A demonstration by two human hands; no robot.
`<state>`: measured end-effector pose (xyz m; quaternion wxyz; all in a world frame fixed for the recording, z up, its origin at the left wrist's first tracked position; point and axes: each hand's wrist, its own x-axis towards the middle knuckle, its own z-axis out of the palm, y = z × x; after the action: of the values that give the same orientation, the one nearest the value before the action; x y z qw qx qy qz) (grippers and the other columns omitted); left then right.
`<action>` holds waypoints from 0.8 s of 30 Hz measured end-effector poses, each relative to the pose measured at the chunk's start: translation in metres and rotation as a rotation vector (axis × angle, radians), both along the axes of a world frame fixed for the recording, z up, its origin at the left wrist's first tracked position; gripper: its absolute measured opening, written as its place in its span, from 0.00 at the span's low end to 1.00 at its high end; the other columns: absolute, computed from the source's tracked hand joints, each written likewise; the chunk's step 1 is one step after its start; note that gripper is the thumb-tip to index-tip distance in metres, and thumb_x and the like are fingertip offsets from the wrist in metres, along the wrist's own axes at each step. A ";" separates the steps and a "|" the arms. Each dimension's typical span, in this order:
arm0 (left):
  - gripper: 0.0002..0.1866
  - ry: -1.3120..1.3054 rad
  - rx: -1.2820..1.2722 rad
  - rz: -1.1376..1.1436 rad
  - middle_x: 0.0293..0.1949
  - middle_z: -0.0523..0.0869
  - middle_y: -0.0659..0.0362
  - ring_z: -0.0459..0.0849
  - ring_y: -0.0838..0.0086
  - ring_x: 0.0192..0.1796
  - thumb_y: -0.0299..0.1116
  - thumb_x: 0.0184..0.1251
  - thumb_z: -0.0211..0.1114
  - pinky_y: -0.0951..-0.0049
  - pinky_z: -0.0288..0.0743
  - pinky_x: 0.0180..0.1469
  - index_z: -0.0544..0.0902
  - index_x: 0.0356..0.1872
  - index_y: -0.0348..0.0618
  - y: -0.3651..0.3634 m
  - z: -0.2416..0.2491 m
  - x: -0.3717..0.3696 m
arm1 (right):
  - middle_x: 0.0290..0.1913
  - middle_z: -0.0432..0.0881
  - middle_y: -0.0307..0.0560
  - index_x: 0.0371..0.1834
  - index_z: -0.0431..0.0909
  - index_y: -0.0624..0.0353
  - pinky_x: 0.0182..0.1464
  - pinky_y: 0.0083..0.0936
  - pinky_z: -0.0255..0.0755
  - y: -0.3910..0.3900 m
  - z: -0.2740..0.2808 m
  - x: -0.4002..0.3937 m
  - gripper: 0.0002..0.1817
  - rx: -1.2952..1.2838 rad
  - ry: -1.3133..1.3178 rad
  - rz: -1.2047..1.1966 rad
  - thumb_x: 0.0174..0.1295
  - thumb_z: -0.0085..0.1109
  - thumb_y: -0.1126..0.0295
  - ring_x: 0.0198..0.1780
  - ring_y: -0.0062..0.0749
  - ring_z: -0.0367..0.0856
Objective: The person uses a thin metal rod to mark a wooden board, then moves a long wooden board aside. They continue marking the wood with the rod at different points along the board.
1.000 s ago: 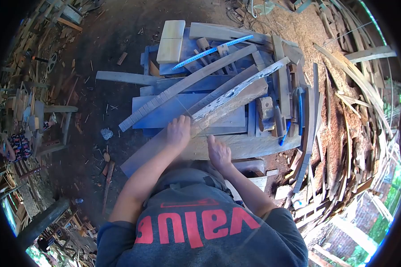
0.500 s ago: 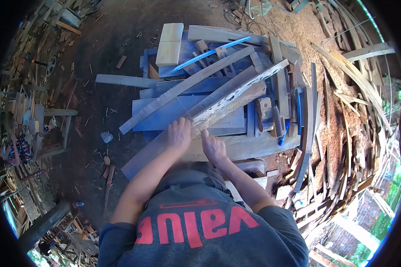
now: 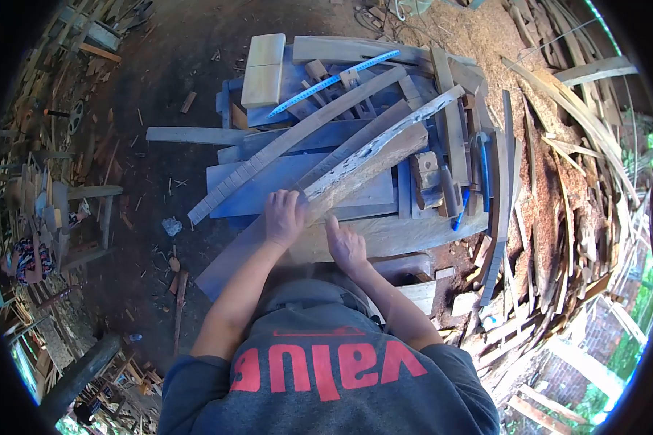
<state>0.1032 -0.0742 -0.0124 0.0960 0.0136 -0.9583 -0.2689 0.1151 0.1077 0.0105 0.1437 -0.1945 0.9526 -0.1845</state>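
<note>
Beam of rough-edged brown wood with a pale, black-speckled face [image 3: 374, 161] lies diagonally across the wood-littered table [image 3: 228, 177]; its lower end is near the middle of the near edge, its upper end toward the far right corner. Left hand [image 3: 285, 216]: at the beam's lower end, palm down, fingers bent; whether they grip the beam cannot be told. Right hand [image 3: 347, 245]: just to the right, above the wide pale plank [image 3: 406, 235] at the near edge; fingers curled, thumb extended toward the beam; any object inside the hand cannot be made out. A long, notched wooden strip [image 3: 297, 139] lies left of the beam; a blue measuring strip [image 3: 334, 83] lies beyond it, beside two pale yellow wooden blocks [image 3: 262, 76] at the far left corner; a blue-handled tool [image 3: 485, 170] lies near the right edge.
</note>
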 end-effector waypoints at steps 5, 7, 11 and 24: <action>0.13 0.040 0.026 0.023 0.37 0.75 0.52 0.73 0.55 0.42 0.36 0.57 0.64 0.58 0.67 0.48 0.76 0.41 0.43 0.001 -0.002 -0.002 | 0.26 0.80 0.50 0.38 0.64 0.55 0.29 0.41 0.77 0.025 -0.001 0.021 0.04 0.085 -0.066 0.009 0.65 0.47 0.70 0.30 0.44 0.84; 0.14 0.065 -0.014 0.049 0.38 0.74 0.52 0.73 0.54 0.40 0.35 0.57 0.65 0.57 0.67 0.44 0.75 0.42 0.45 0.004 -0.002 -0.003 | 0.26 0.80 0.50 0.38 0.64 0.55 0.29 0.40 0.77 0.006 -0.008 0.004 0.04 0.029 -0.029 0.016 0.65 0.48 0.70 0.30 0.44 0.84; 0.14 0.035 -0.031 0.057 0.38 0.75 0.52 0.73 0.55 0.40 0.35 0.56 0.65 0.58 0.67 0.44 0.75 0.42 0.44 0.004 -0.001 -0.001 | 0.26 0.79 0.49 0.39 0.64 0.55 0.28 0.41 0.77 -0.032 -0.015 -0.020 0.05 -0.037 0.039 -0.002 0.66 0.48 0.68 0.29 0.43 0.83; 0.15 0.098 -0.042 0.056 0.37 0.75 0.52 0.74 0.56 0.39 0.36 0.54 0.65 0.58 0.67 0.43 0.76 0.43 0.44 0.004 -0.007 -0.001 | 0.27 0.80 0.49 0.43 0.66 0.56 0.31 0.41 0.77 -0.030 -0.019 -0.021 0.08 -0.066 0.025 -0.005 0.63 0.51 0.71 0.31 0.45 0.83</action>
<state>0.1020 -0.0706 -0.0190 0.1508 0.0252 -0.9570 -0.2465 0.0936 0.0776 -0.0087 0.1250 -0.1992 0.9482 -0.2137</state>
